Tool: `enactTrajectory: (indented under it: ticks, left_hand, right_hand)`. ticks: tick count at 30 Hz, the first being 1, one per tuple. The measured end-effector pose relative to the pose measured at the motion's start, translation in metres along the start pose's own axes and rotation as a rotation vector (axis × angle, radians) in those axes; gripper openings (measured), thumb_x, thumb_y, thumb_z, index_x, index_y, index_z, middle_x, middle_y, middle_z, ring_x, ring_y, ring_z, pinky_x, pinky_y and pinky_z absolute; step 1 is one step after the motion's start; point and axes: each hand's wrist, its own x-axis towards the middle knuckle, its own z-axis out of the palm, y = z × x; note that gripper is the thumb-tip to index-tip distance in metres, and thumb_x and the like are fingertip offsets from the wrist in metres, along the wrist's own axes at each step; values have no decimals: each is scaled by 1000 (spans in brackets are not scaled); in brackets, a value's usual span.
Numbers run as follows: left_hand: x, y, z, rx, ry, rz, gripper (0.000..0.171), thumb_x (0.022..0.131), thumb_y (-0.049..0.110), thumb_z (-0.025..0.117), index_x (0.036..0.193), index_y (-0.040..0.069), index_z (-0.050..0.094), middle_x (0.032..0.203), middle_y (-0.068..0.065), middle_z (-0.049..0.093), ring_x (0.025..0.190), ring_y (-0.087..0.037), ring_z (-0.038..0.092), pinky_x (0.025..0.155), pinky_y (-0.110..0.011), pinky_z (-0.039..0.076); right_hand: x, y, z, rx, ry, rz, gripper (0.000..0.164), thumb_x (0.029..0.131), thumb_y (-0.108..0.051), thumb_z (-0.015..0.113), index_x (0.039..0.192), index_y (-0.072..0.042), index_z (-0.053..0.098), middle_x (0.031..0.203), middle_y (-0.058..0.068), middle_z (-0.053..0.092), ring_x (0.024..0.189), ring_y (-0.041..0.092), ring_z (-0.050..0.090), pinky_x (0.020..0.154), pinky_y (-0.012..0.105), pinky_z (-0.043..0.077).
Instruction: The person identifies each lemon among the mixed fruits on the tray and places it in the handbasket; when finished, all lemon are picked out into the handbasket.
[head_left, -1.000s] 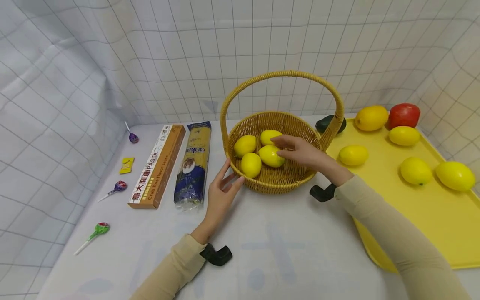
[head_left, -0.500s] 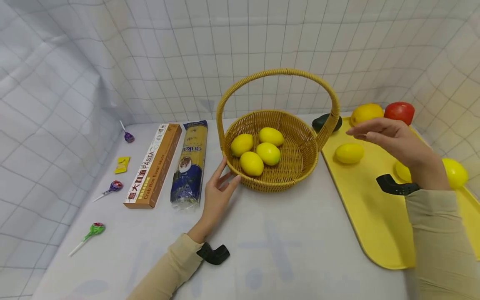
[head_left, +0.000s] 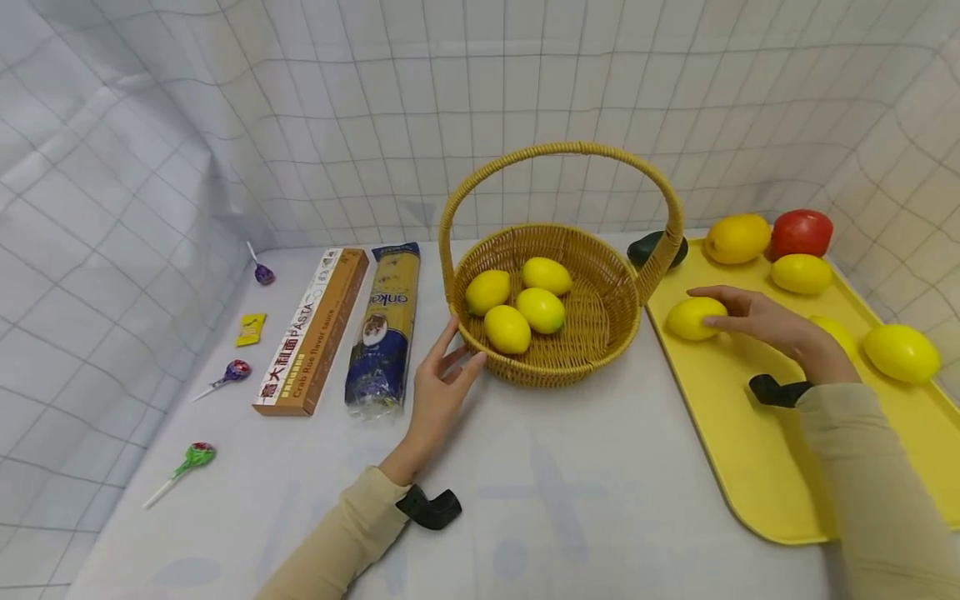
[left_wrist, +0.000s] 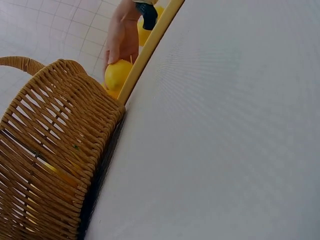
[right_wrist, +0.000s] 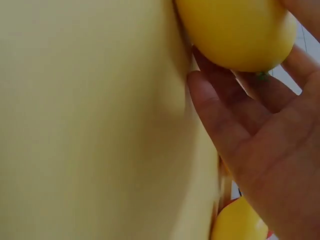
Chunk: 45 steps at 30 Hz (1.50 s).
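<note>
On the left of the yellow tray [head_left: 780, 467], my right hand [head_left: 772, 325] has its thumb and fingers around a lemon [head_left: 692, 319]. The right wrist view shows this lemon [right_wrist: 240, 30] between the thumb and the fingers, close against the tray surface. My left hand [head_left: 438, 392] touches the near left rim of a wicker basket [head_left: 540, 375] with its thumb and index finger spread. Several lemons [head_left: 507, 330] lie together in the left part of the basket. In the left wrist view, the basket's woven side [left_wrist: 55, 145] fills the left; the left hand itself is out of that frame.
Farther back on the tray are a mango-like yellow fruit [head_left: 738, 238], a red fruit [head_left: 802, 234] and more lemons [head_left: 902, 353]. A dark green avocado [head_left: 657, 250] lies behind the basket handle. Left are pasta packs [head_left: 382, 329], a pasta box [head_left: 311, 333] and lollipops [head_left: 199, 455].
My right hand has left the lemons in the basket, swung right over the tray and come down around the lemon there. The left hand has stayed at the basket rim.
</note>
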Motion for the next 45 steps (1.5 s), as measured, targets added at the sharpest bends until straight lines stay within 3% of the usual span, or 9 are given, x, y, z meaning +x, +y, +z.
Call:
enactTrajectory:
  ticks: [2, 6, 9, 15, 20, 26, 33, 38, 45]
  left_hand:
    - [2, -8, -1, 4, 6, 12, 63, 91, 8, 62, 146, 7, 32, 147, -8, 33, 116, -31, 50, 93, -47, 40]
    - [3, -13, -2, -10, 2, 28, 63, 91, 8, 62, 146, 8, 32, 147, -7, 32, 116, -32, 50, 93, -48, 40]
    - [0, 1, -1, -12, -8, 18, 62, 91, 3, 60, 146, 2, 30, 147, -14, 31, 116, -37, 49, 93, -50, 39]
    - [-1, 6, -1, -8, -7, 23, 62, 91, 2, 60, 145, 0, 30, 147, -16, 30, 116, -37, 49, 93, -50, 39]
    - [3, -14, -2, -11, -4, 38, 63, 91, 5, 61, 146, 8, 32, 148, -10, 31, 116, -32, 50, 92, -49, 40]
    - [5, -26, -3, 14, 3, 56, 63, 91, 14, 64, 147, 17, 34, 147, -4, 33, 114, -26, 52, 92, -48, 41]
    - [3, -13, -2, 16, 9, 27, 63, 91, 9, 63, 146, 11, 33, 147, -7, 33, 114, -30, 52, 93, -50, 39]
    - [-2, 6, -1, 9, -9, 20, 62, 91, 4, 61, 145, 0, 31, 147, -16, 31, 115, -37, 49, 94, -53, 37]
    - [-2, 9, 0, 6, -6, 16, 62, 91, 2, 60, 145, -1, 30, 147, -17, 30, 115, -38, 49, 93, -53, 37]
  right_hand:
    - [-3, -3, 4, -60, -8, -28, 56, 95, -23, 58, 143, -7, 36, 141, 16, 37, 114, 21, 40, 87, 21, 33]
    - [-13, -10, 13, -108, 9, -77, 54, 91, -18, 64, 138, -6, 42, 135, 14, 43, 118, 22, 38, 96, 36, 30]
    - [-24, -22, 20, -91, -27, -135, 49, 90, -14, 64, 135, -7, 44, 132, 10, 44, 117, 13, 38, 95, 52, 29]
    - [-33, -67, 40, 7, -216, -394, 51, 89, 1, 61, 136, -6, 41, 128, 8, 47, 106, 15, 48, 85, 34, 44]
    - [-25, -106, 66, 135, -313, -524, 52, 88, 8, 59, 135, -3, 39, 128, 12, 45, 101, 23, 50, 80, 33, 48]
    - [-12, -137, 96, 261, -241, -507, 49, 90, -4, 62, 134, -4, 41, 129, 14, 44, 104, 29, 48, 82, 34, 47]
    - [19, -150, 115, 155, -105, -369, 43, 92, -15, 63, 131, -6, 47, 124, 10, 48, 103, 27, 49, 84, 35, 43]
    - [38, -146, 119, 41, -184, -303, 44, 90, -21, 65, 128, -7, 50, 126, 10, 48, 109, 26, 45, 90, 42, 38]
    - [55, -145, 126, -129, -299, -306, 52, 88, -28, 67, 134, -11, 49, 134, 10, 46, 118, 25, 42, 94, 45, 35]
